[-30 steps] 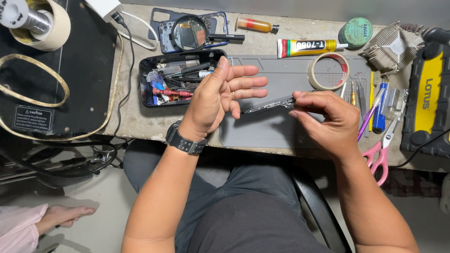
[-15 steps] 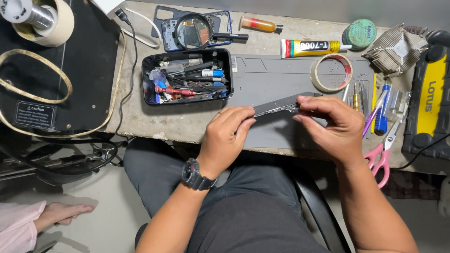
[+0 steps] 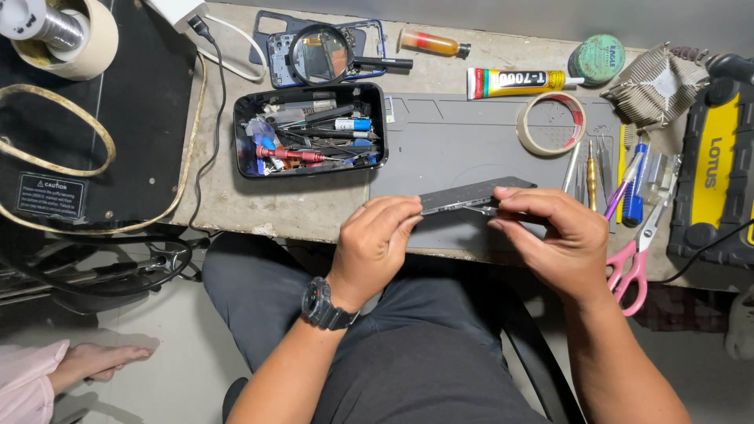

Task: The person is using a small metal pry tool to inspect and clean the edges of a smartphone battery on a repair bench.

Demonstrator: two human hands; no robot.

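Both hands hold a dark, flat phone (image 3: 471,195) edge-on above the near edge of the counter (image 3: 298,208): the left hand (image 3: 375,245) pinches its left end between thumb and curled fingers, and the right hand (image 3: 554,239) pinches its right end the same way. The phone hangs over a grey mat (image 3: 463,149), tilted a little up to the right. Left of the mat sits a black tray (image 3: 242,141) full of small tools. Behind the tray a magnifier (image 3: 320,55) lies on a blue phone frame (image 3: 275,47), with a small amber bottle (image 3: 430,42) to its right. A glue tube (image 3: 514,79) and a green tin (image 3: 597,59) lie at the mat's far edge, and a tape ring (image 3: 528,133) rests on its right corner. Tweezers and screwdrivers (image 3: 593,165) lie just right of the mat, pink scissors (image 3: 632,263) near the right hand, and a yellow and black case (image 3: 711,177) at the far right.
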